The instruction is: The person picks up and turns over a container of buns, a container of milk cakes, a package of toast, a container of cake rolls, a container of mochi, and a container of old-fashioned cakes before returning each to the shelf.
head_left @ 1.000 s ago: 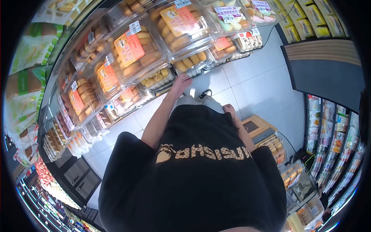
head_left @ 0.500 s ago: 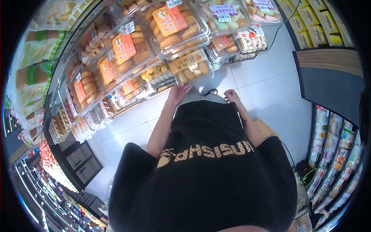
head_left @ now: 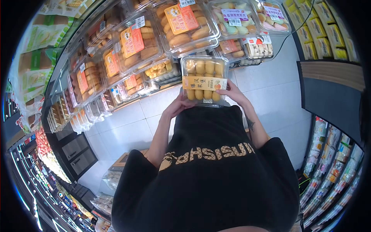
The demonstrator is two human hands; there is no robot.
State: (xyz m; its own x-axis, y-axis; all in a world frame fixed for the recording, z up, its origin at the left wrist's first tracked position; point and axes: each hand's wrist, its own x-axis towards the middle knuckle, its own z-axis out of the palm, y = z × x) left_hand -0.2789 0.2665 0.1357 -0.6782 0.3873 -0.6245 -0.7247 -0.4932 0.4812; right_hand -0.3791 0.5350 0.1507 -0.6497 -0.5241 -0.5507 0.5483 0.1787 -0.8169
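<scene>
A clear plastic box of small round buns with a pale yellow paper band is held up in front of my body, just off the display's front edge. My left hand grips its lower left side, partly behind the box. On the right side, my right hand has its thumb over the front, with the other fingers behind. Beyond the box lie stacked clear boxes of pastries with orange labels, and one box of pastel pastries with a purple label stands to their right.
Yellow packets fill a shelf at the upper right, above a dark panel. Bagged bread hangs at the left. More shelves of packets stand at the lower right. Pale floor tiles show between the displays.
The banded box has come off the display toward me and now shows its top. Both hands, empty-looking and lower before, have closed on its sides. The view has shifted slightly.
</scene>
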